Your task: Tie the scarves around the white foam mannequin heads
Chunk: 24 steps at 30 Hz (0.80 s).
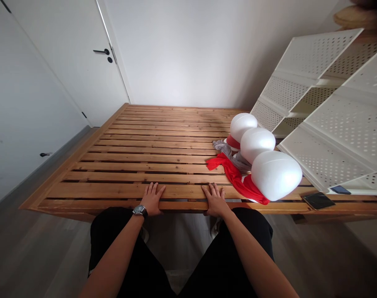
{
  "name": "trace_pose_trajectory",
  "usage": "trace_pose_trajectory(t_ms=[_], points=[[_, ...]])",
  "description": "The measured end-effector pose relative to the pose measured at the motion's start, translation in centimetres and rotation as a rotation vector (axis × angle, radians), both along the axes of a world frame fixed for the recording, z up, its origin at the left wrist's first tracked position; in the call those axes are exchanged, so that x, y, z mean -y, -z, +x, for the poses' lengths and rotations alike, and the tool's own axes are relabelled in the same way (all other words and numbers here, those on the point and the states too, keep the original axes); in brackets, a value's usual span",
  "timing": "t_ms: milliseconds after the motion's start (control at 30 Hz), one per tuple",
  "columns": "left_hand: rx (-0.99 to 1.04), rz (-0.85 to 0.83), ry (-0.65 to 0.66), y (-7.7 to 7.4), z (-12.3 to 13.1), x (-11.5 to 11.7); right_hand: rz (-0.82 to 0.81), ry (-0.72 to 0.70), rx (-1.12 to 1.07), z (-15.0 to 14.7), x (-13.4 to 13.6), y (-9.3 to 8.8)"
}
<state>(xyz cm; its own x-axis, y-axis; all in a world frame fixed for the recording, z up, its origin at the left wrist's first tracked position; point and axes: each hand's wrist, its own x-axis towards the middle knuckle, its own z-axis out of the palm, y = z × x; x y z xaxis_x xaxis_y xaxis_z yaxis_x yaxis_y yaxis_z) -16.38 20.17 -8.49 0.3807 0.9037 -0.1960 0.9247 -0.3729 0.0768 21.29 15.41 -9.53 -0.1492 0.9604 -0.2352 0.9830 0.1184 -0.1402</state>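
My left hand (pixel 152 199) lies flat, fingers spread, on the near edge of a slatted wooden bed frame (pixel 151 142); a wristwatch (pixel 140 211) is on that wrist. My right hand (pixel 215 200) rests flat a little to the right on the same front slat, fingers apart, holding nothing. Just right of it a red cloth (pixel 235 176) trails across the slats, with a grey cloth (pixel 230 154) behind it. Three white foam heads (pixel 276 174) stand in a row on the right side, the nearest one closest to my right hand.
A white perforated shelf unit (pixel 331 111) leans at the right. A black phone (pixel 318 200) lies on the frame's front right corner. A white door (pixel 83 54) with a black handle stands at the back left. My black-clad knees (pixel 188 248) are below the frame's edge.
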Motion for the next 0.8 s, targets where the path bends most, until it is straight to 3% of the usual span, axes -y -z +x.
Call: trace_pose_trajectory(t_ms=[800], points=[[0.007, -0.01, 0.0, -0.03, -0.01, -0.04, 0.003, 0.005, -0.011, -0.01, 0.02, -0.07]])
